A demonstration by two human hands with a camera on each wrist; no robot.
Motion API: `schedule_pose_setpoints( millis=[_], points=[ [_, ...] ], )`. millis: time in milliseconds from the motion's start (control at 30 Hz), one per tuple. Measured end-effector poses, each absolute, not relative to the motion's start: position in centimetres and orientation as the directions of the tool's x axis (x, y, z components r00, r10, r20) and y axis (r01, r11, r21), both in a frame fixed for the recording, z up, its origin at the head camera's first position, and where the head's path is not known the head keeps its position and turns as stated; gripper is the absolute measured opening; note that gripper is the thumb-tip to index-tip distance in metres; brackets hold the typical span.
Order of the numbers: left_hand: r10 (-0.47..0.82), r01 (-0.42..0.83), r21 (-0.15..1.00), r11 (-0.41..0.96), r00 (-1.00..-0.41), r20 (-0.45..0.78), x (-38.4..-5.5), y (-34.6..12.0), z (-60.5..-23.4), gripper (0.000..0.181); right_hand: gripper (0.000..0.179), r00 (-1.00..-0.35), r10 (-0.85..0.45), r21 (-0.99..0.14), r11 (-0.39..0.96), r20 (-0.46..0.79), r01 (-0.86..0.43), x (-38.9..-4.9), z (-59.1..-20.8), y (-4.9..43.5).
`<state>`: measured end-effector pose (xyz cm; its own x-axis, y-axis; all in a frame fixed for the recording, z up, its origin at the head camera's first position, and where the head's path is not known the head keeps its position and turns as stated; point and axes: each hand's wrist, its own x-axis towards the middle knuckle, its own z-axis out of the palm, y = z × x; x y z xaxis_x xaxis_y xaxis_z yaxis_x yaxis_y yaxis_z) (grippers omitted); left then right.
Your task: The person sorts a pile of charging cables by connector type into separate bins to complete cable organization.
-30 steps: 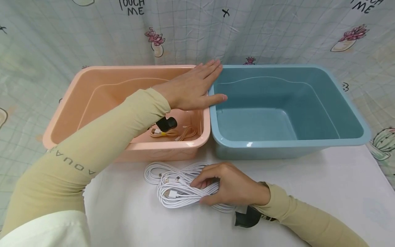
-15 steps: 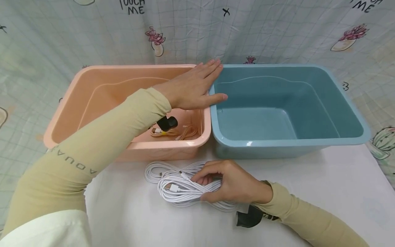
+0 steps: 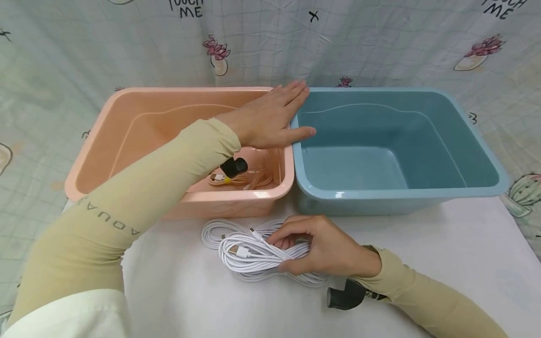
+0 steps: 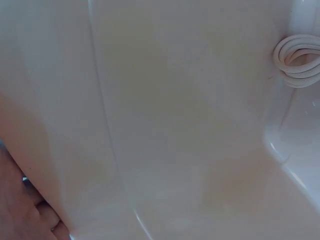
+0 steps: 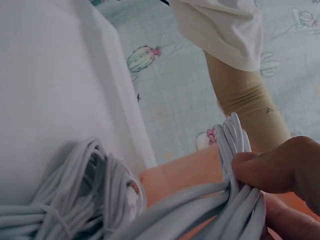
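My right hand (image 3: 327, 246) pinches a coiled white charging cable (image 3: 249, 258) between thumb and fingers, just in front of the two tubs. Beneath and behind this bundle, more white cable coils (image 3: 213, 231) lie on the table; the right wrist view has the held cable (image 5: 235, 200) apart from the other coils (image 5: 85, 195). My left hand (image 3: 274, 115) rests with straight fingers across the touching rims of the peach tub (image 3: 186, 91) and the blue tub (image 3: 397, 193). Inside the peach tub lie tan cables (image 3: 259, 179), partly hidden by my left arm.
White cloth (image 3: 190, 305) covers the table. Behind the tubs hangs a patterned curtain (image 3: 262, 42). A black wrist camera (image 3: 347, 295) sits under my right wrist, and another black camera (image 3: 234, 166) hangs below my left wrist over the peach tub.
My right hand has raised the held cable coil slightly off the other coils, moving a little up and to the right. The left hand stays on the rims.
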<state>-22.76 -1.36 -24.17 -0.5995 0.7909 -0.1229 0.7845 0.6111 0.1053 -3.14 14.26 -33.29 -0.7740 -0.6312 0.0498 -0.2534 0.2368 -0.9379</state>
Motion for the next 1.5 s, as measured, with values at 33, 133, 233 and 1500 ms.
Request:
schedule_pose_setpoints(
  millis=[33,133,233,1500],
  points=[
    [0.791,0.784,0.106,0.612,-0.600,-0.123,-22.8,-1.4,-24.2,0.091,0.042,-0.770,-0.634,-0.934,0.233,0.066,-0.272,-3.1,-33.1,14.3],
    [0.793,0.785,0.113,0.609,-0.597,-0.124,-22.7,-1.4,-24.1,0.091,0.042,-0.753,-0.647,-0.916,0.223,0.117,-0.334,-3.0,-32.6,14.4],
    [0.793,0.785,0.116,0.609,-0.596,-0.126,-22.6,-1.4,-24.1,0.091,0.043,-0.728,-0.667,-0.890,0.223,0.158,-0.398,-2.8,-32.1,14.5],
    [0.794,0.787,0.113,0.607,-0.596,-0.115,-22.8,-1.5,-24.0,0.090,0.046,-0.562,-0.710,-0.729,0.100,0.424,-0.677,-2.7,-23.6,16.8]
  ],
)
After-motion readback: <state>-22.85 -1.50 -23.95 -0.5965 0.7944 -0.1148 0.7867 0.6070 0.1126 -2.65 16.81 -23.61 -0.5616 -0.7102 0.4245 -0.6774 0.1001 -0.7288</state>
